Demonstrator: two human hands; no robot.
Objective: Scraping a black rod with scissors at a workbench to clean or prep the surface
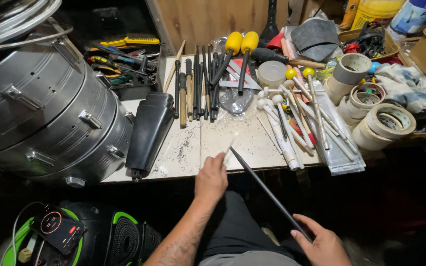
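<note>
My right hand point(323, 242) grips the near end of a long black stick point(267, 191) that slants up and left to the table's front edge. My left hand point(211, 178) holds a small pale strip point(231, 149) against the stick's far tip, at the front of the tiled tabletop point(183, 152). Just beyond lie a row of dark and wooden drumsticks point(198, 86), two yellow-headed mallets point(240, 47) and a pile of white and coloured mallets point(297, 111).
A silver metal drum point(45, 108) lies on its side at left, with a black cowbell point(149, 130) beside it. Rolls of tape point(383, 120) stack at right. A tray of hand tools point(119, 59) sits behind. A phone point(57, 229) rests on a black-and-green speaker at lower left.
</note>
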